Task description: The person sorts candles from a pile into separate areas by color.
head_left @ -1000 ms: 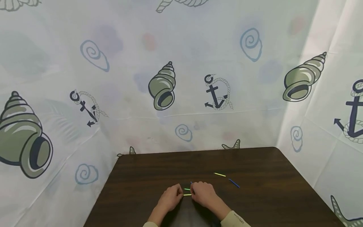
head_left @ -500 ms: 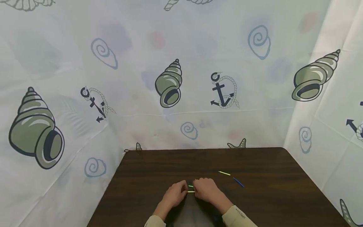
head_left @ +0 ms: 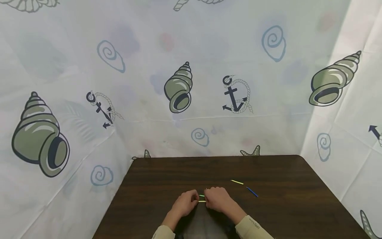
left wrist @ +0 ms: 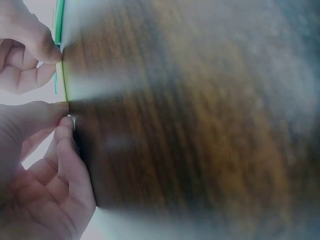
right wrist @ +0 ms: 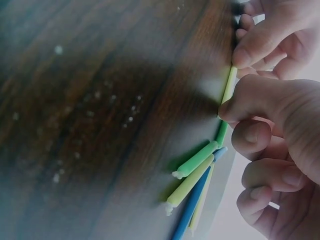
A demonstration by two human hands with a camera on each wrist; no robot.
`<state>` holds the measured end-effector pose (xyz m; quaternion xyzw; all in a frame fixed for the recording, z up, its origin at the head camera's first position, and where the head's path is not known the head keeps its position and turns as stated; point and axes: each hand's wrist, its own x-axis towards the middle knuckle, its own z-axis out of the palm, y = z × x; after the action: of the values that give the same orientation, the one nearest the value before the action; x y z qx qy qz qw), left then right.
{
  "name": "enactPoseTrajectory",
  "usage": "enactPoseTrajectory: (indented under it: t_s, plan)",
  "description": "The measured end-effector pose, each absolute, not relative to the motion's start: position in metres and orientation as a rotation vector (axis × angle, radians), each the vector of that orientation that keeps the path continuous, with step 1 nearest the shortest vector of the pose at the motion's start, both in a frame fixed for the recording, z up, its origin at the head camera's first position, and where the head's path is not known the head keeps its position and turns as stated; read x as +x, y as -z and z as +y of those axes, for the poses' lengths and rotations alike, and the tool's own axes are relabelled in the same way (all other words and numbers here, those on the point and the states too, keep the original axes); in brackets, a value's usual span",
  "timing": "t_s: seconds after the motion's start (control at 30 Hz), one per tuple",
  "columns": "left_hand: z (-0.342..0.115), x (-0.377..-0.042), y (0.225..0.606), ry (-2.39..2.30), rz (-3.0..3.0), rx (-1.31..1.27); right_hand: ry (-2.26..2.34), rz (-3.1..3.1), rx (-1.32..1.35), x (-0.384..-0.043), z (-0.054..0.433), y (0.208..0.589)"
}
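A thin yellow candle (head_left: 202, 201) lies crosswise between the two hands, low over the brown table. My left hand (head_left: 185, 203) pinches its left end between thumb and fingertips. At the other end, the thumb and fingers of my right hand (head_left: 219, 199) grip the same candle (right wrist: 229, 85). Just behind it shows a green candle (head_left: 201, 196). Beside the right hand, the right wrist view has a green candle (right wrist: 197, 160), a second yellow candle (right wrist: 190, 181) and a blue candle (right wrist: 191, 205) fanned out, some with white wick ends. Fingers partly hide the bunch.
Farther right on the dark wooden table (head_left: 167, 172) lie a loose yellow candle (head_left: 237, 182) and a loose blue candle (head_left: 252, 192). A pale curtain (head_left: 134, 83) printed with shells and anchors hangs behind the table and along its sides.
The head view has turned slightly left, shifting everything rightward in it. Both hands keep hold of the yellow candle; a blue tip formerly visible behind the right hand is now hidden.
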<state>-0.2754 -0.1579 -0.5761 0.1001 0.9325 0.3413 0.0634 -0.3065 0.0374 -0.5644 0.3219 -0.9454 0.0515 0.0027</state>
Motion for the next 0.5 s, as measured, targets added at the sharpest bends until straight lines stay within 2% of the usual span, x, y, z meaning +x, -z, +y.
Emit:
enactPoseTrajectory:
  t_s: [0.13,0.3,0.5]
  plan:
    - [-0.161,-0.275,0.576,-1.095,2.786,0.315,-0.187,-2.974,1.016,-0.305,0.039,0.564]
    - [-0.168,-0.281,0.593,-1.149,2.808,0.396,-0.225,-2.957,1.004,-0.301,0.044,0.564]
    - [-0.165,-0.278,0.581,-1.186,2.748,0.289,-0.284,-2.907,0.987,-0.297,0.051,0.565]
